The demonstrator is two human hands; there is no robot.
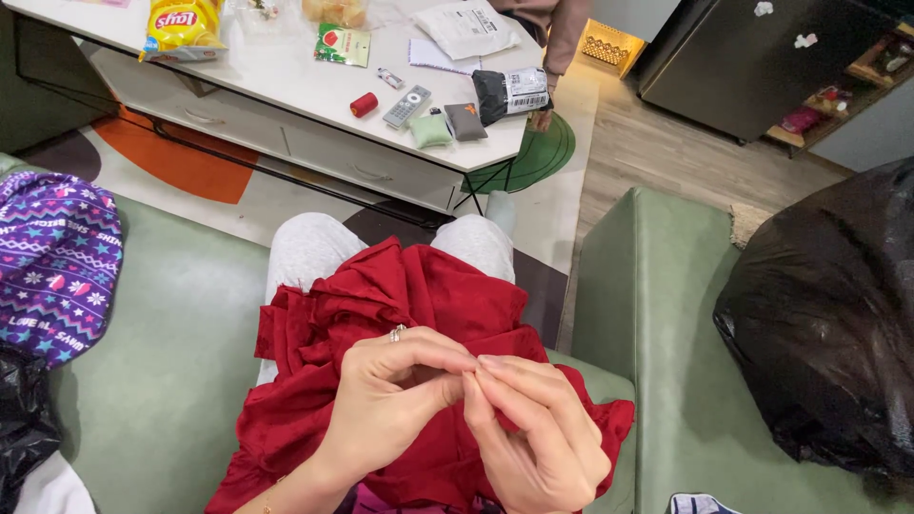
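At six o'clock our left hand [390, 405] and right hand [533, 428] meet fingertip to fingertip, pinched shut on something too small to make out, over the red cloth [419, 314] heaped on our lap. Beyond, toward twelve, stands the white table [286, 67]; on it lie a red thread spool [363, 105] and a remote [407, 106].

Yellow snack bag [183, 27] on white table [286, 71]
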